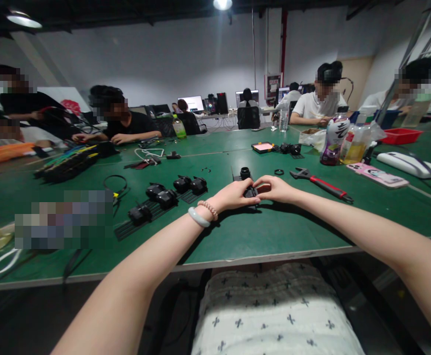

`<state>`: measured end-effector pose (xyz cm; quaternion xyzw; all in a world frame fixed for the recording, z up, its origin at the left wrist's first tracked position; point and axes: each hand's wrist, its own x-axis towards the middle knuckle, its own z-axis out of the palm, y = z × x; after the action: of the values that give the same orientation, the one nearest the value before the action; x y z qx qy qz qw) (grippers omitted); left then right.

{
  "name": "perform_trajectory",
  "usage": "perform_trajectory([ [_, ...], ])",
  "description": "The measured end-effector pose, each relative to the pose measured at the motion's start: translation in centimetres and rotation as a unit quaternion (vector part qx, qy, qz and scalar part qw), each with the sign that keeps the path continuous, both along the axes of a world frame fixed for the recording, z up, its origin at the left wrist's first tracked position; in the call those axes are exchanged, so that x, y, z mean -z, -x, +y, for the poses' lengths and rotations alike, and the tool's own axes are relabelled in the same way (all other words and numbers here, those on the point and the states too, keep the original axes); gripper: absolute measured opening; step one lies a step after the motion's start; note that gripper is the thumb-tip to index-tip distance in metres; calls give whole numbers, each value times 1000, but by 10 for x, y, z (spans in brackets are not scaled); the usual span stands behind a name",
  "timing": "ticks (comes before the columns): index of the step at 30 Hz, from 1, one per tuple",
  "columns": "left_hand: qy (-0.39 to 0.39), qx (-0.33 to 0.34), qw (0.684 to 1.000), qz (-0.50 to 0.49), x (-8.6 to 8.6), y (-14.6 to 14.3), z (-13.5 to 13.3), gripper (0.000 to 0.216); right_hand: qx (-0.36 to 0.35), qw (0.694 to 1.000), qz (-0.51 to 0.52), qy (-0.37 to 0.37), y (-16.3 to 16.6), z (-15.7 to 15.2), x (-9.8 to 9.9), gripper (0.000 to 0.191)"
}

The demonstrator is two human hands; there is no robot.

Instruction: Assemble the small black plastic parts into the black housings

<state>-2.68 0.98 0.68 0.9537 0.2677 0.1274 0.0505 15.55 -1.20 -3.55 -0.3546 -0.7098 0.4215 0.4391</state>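
Fingers of your left hand [230, 194] and right hand [279, 189] meet at one small black part [251, 192].
Your left fingers are closed on it; the right ones touch its right side, but whether they clamp you can't tell. It lies directly between them, neither hand clearly nearer, its long axis too covered to read. Just beyond the fingertips stands a black cylinder [244, 172]; beyond your right fingers, a black ring [278, 172] lies on the desk [293, 229].

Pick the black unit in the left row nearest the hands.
The row's rightmost unit, closest to the left hand; the other black units sit farther left.
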Motion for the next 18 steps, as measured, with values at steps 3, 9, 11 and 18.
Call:
perform_trajectory([
  [3, -3, 3, 1000, 1, 0, 0, 1, 47, 5, 1000, -14, -4, 0, -1, -1, 37],
  [9, 2, 9, 1000, -5, 1, 0, 1, 47, 10, 1000, -28, -8, 0, -3, -3, 35],
  [11, 2, 11, 1000, -2, 0, 0, 0, 47, 6, 1000, -22, -3, 0, -3, -2, 34],
  [18, -1, 10, 1000, 10, 0, 0, 0, 47, -18, 1000, -24, -9, -1, -1, -1, 35],
])
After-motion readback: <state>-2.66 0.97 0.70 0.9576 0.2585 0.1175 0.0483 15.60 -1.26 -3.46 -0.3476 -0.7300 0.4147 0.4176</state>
